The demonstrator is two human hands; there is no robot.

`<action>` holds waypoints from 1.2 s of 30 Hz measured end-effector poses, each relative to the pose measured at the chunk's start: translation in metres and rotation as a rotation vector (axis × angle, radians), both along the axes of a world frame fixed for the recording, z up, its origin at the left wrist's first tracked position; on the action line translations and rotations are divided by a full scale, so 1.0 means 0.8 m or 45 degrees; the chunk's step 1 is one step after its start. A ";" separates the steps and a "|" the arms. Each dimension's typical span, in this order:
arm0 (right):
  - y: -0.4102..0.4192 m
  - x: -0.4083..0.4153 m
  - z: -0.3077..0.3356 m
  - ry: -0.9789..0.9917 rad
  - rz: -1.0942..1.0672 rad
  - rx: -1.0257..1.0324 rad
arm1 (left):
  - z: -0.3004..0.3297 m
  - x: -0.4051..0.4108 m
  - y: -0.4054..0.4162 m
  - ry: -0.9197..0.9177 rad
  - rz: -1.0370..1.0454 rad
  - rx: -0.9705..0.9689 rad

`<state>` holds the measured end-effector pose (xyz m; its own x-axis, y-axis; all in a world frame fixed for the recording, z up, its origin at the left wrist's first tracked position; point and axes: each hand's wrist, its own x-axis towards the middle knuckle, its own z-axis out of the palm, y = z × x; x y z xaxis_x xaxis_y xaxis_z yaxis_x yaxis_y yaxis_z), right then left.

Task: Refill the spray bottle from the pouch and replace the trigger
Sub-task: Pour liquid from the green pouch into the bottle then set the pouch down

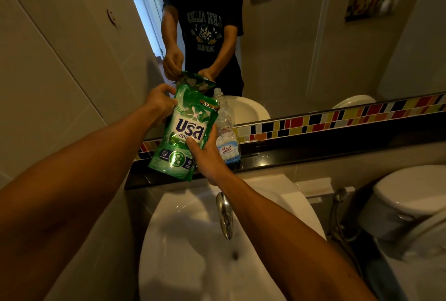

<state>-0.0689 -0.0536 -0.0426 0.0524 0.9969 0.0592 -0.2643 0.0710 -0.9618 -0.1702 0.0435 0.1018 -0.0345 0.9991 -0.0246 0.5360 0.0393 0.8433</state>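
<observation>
I hold a green refill pouch (pixel 185 131) upright above the black ledge (pixel 301 155), in front of the mirror. My left hand (pixel 160 102) grips its upper left corner. My right hand (pixel 205 155) clasps its lower right side, thumb on the front. Right behind the pouch stands a clear plastic bottle (pixel 226 131) with a blue and white label on the ledge. Its neck shows above the pouch with no trigger on it. No trigger head is in view.
A white sink (pixel 193 240) with a chrome tap (pixel 224 213) lies below my arms. A toilet (pixel 410 194) and a bidet hose (pixel 337 206) stand at the right. A tiled wall is close on the left; the mirror (pixel 313 47) reflects a person.
</observation>
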 end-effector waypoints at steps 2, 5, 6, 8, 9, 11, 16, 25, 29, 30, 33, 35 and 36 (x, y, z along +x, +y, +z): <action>-0.001 -0.003 0.003 0.005 -0.014 -0.021 | 0.001 0.000 0.002 0.022 -0.018 0.010; -0.002 -0.006 0.007 -0.003 -0.027 -0.038 | 0.004 0.001 0.003 0.044 -0.022 0.025; -0.002 -0.006 0.008 -0.005 -0.034 -0.039 | 0.004 0.001 0.005 0.045 -0.028 0.022; -0.003 -0.006 0.009 0.000 -0.043 -0.046 | 0.004 0.003 0.006 0.049 -0.041 0.008; -0.003 -0.006 0.010 0.002 -0.044 -0.053 | 0.005 0.004 0.006 0.054 -0.040 0.006; -0.003 -0.007 0.010 0.002 -0.049 -0.061 | 0.005 0.005 0.007 0.061 -0.034 0.001; -0.004 -0.007 0.011 0.006 -0.040 -0.040 | 0.005 0.004 0.009 0.086 -0.036 0.013; -0.007 -0.007 0.013 0.041 -0.037 -0.029 | 0.005 0.005 0.010 0.089 -0.039 0.005; -0.008 -0.006 0.016 0.045 -0.047 -0.019 | 0.008 0.004 0.011 0.107 -0.049 0.005; -0.008 -0.006 0.017 0.049 -0.045 -0.015 | 0.009 0.004 0.012 0.105 -0.048 0.005; -0.008 -0.006 0.019 0.045 -0.041 -0.022 | 0.011 0.006 0.011 0.109 -0.033 -0.005; -0.006 -0.006 0.020 0.043 -0.044 -0.036 | 0.013 0.006 0.010 0.116 -0.041 -0.015; -0.006 -0.007 0.020 0.045 -0.047 -0.040 | 0.014 0.006 0.010 0.118 -0.047 -0.020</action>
